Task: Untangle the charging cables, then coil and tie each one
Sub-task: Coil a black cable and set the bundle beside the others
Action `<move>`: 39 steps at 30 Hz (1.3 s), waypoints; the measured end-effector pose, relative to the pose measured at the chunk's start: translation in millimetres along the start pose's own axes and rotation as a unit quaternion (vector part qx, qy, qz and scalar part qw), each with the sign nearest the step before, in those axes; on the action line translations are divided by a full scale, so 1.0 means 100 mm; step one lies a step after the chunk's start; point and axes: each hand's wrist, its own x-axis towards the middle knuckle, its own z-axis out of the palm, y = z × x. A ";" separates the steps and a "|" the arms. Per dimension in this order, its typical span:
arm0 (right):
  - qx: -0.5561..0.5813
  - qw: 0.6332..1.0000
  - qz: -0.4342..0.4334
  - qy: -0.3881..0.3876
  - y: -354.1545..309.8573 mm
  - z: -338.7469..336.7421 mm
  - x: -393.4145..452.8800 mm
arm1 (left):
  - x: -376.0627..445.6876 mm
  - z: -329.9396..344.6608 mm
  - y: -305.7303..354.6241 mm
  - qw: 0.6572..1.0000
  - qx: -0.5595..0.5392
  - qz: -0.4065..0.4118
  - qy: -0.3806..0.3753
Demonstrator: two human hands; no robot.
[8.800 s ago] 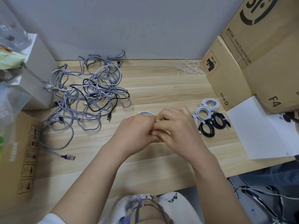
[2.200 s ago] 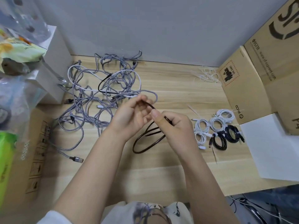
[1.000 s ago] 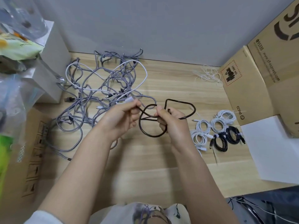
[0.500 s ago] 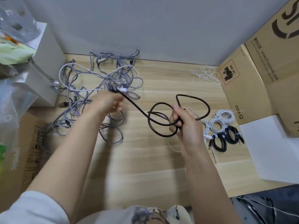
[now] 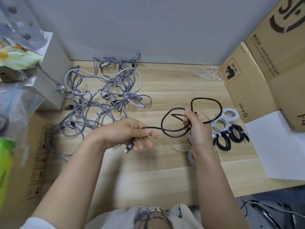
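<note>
A black cable (image 5: 166,131) hangs in loops above the wooden table (image 5: 173,90). My right hand (image 5: 197,128) grips its loops where they cross. My left hand (image 5: 130,134) holds the cable's free end, the plug (image 5: 129,147) sticking out below the fingers. A tangle of grey braided and white cables (image 5: 102,98) lies at the back left. Tied white coils (image 5: 226,119) and tied black coils (image 5: 231,137) lie to the right of my right hand.
Cardboard boxes (image 5: 257,76) stand at the right, with a white sheet (image 5: 277,144) in front. Loose white ties (image 5: 208,75) lie at the back right. A white box (image 5: 51,75) and plastic bags (image 5: 14,63) crowd the left edge. A wall closes the back.
My left hand has pulled the black cable's end out of the tangle and brought it back toward me. My right hand keeps hold of the loops, now a little lower.
</note>
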 end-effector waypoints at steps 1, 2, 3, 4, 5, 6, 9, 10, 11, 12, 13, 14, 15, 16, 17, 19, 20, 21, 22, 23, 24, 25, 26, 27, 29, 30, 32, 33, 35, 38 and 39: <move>-0.008 1.000 0.000 0.003 0.01 0.00 0.00 | 0.01 0.02 -0.01 1.000 0.004 0.010 0.009; -0.005 1.000 0.004 0.001 0.02 -0.03 0.00 | 0.03 0.05 -0.02 0.999 -0.006 0.026 0.029; 0.014 1.000 0.016 -0.001 0.05 -0.04 0.00 | 0.05 0.07 -0.01 0.997 -0.030 0.042 0.054; 0.051 0.998 0.037 -0.007 0.09 -0.03 0.02 | 0.07 0.08 -0.01 0.994 -0.063 0.058 0.074; 0.103 0.992 0.071 -0.011 0.13 -0.02 0.02 | 0.08 0.11 0.00 0.989 -0.093 0.074 0.086; 0.152 0.982 0.108 -0.012 0.18 -0.01 0.03 | 0.09 0.16 0.01 0.985 -0.116 0.086 0.093; 0.158 0.967 0.196 -0.028 0.42 0.05 0.03 | 0.09 0.33 0.04 0.974 -0.161 0.097 0.128; 0.116 0.969 0.211 -0.056 0.49 0.05 0.02 | 0.09 0.38 0.05 0.969 -0.173 0.100 0.147; 0.079 0.966 0.225 -0.098 0.53 0.06 -0.02 | 0.10 0.44 0.04 0.963 -0.182 0.104 0.168; 0.049 0.960 0.235 -0.142 0.57 0.07 -0.06 | 0.10 0.47 0.04 0.957 -0.188 0.111 0.191; 0.028 0.955 0.236 -0.175 0.60 0.07 -0.09 | 0.11 0.49 0.03 0.951 -0.189 0.117 0.214; 0.007 0.953 0.232 -0.194 0.61 0.06 -0.11 | 0.10 0.51 0.03 0.946 -0.186 0.124 0.234; -0.015 0.951 0.225 -0.210 0.60 0.05 -0.13 | 0.09 0.52 0.04 0.942 -0.181 0.133 0.251; -0.058 0.948 0.206 -0.235 0.56 0.04 -0.17 | 0.08 0.51 0.04 0.937 -0.176 0.141 0.266; -0.133 0.939 0.171 -0.268 0.51 0.02 -0.20 | 0.07 0.51 0.04 0.933 -0.170 0.148 0.280; -0.303 0.889 0.098 -0.329 0.42 -0.02 -0.24 | 0.05 0.49 0.06 0.928 -0.151 0.151 0.304; -0.366 0.865 0.066 -0.336 0.36 -0.04 -0.25 | 0.04 0.48 0.06 0.928 -0.135 0.149 0.312; -0.404 0.856 0.030 -0.322 0.29 -0.05 -0.27 | 0.04 0.48 0.06 0.930 -0.116 0.146 0.317; -0.418 0.858 -0.010 -0.296 0.22 -0.06 -0.29 | 0.03 0.49 0.06 0.932 -0.098 0.142 0.320; -0.400 0.875 -0.056 -0.266 0.14 -0.06 -0.30 | 0.03 0.49 0.05 0.933 -0.084 0.140 0.320; -0.356 0.901 -0.100 -0.228 0.07 -0.05 -0.32 | 0.02 0.50 0.06 0.935 -0.072 0.138 0.318; -0.301 0.925 -0.138 -0.188 0.03 -0.05 -0.32 | 0.00 0.51 0.06 0.937 -0.064 0.138 0.314; -0.251 0.939 -0.179 -0.154 -0.01 -0.04 -0.31 | -0.02 0.53 0.07 0.940 -0.059 0.135 0.307; -0.208 0.943 -0.221 -0.134 -0.03 -0.03 -0.30 | -0.04 0.54 0.09 0.944 -0.056 0.132 0.298; -0.175 0.930 -0.291 -0.143 -0.05 0.00 -0.29 | -0.09 0.56 0.14 0.953 -0.064 0.123 0.271; -0.168 0.922 -0.307 -0.164 -0.04 0.01 -0.30 | -0.12 0.57 0.16 0.957 -0.083 0.120 0.250; -0.139 0.926 -0.284 -0.206 0.01 0.04 -0.31 | -0.16 0.57 0.20 0.962 -0.147 0.128 0.192; -0.121 0.932 -0.265 -0.214 0.02 0.06 -0.33 | -0.18 0.56 0.21 0.960 -0.184 0.139 0.156; -0.072 0.948 -0.222 -0.217 0.02 0.08 -0.34 | -0.20 0.57 0.22 0.948 -0.248 0.183 0.081; -0.009 0.958 -0.153 -0.241 -0.08 0.08 -0.36 | -0.22 0.62 0.21 0.919 -0.306 0.247 0.002; -0.022 0.956 -0.160 -0.244 -0.10 0.08 -0.36 | -0.21 0.64 0.21 0.911 -0.318 0.261 -0.011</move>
